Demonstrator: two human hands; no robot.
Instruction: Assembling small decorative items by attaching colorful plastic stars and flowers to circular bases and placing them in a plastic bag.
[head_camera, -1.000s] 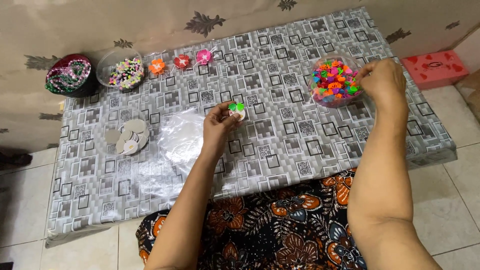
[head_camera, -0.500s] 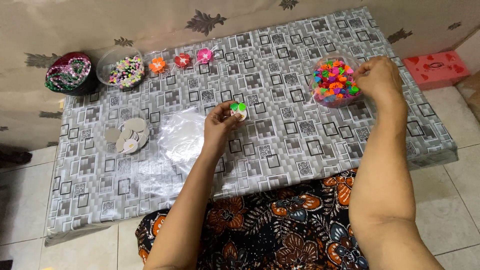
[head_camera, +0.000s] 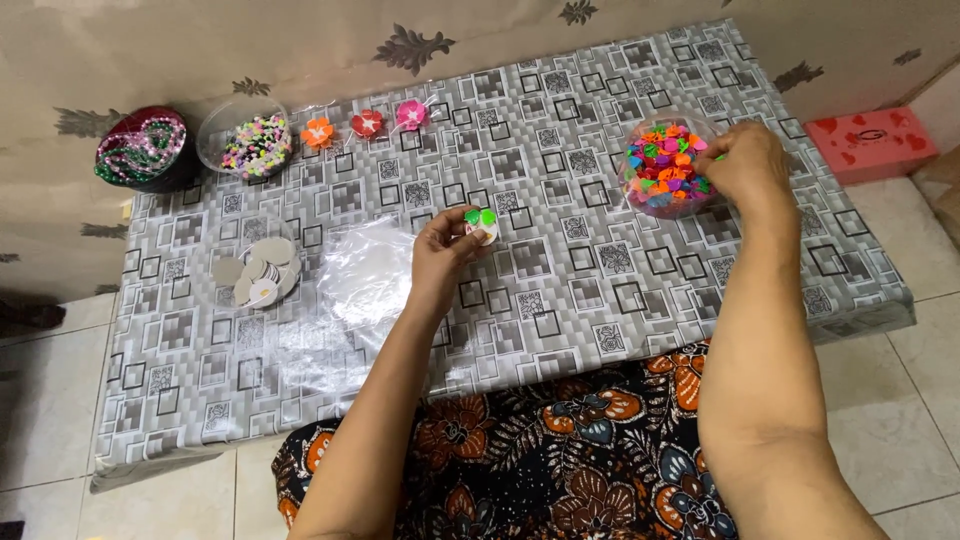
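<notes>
Left hand (head_camera: 437, 262): fingertips pinched on a white disc (head_camera: 484, 230) bearing green petals (head_camera: 481, 216), above the table (head_camera: 560, 300) centre. Light, small, likely fragile where joined; best held by the rim. Right hand (head_camera: 745, 165): fingers curled at the petal bowl (head_camera: 664, 168), near the right edge; contents of its grip hidden.

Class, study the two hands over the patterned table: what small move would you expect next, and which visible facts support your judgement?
Probably the right hand lifts one coloured piece from the clear bowl and carries it toward the left hand. That hand holds up a small white disc bearing only two green pieces, while three finished flowers near the table's far edge look fuller.
</notes>
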